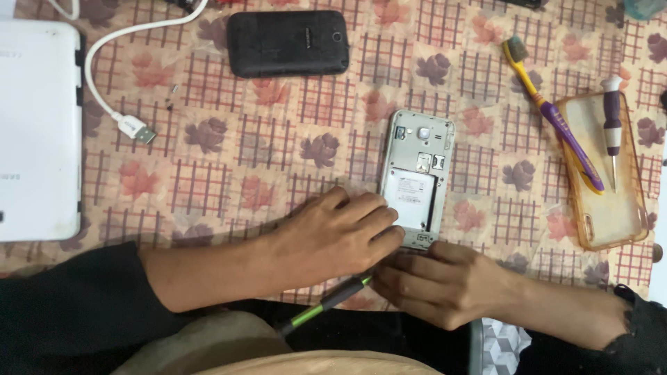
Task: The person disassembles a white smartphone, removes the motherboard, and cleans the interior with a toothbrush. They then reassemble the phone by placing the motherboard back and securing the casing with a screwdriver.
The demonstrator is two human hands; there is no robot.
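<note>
Left hand (333, 232) lay flat, fingers pressing the opened phone (417, 180) at table centre. Right hand (441, 285), at six o'clock of it, gripped a green-black screwdriver (326, 303).

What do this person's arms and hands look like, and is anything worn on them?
Both hands are bare: the left hand and the right hand show no gloves, rings or watch. Each arm has a black sleeve, pushed up on the left forearm, ending near the right wrist.
</note>
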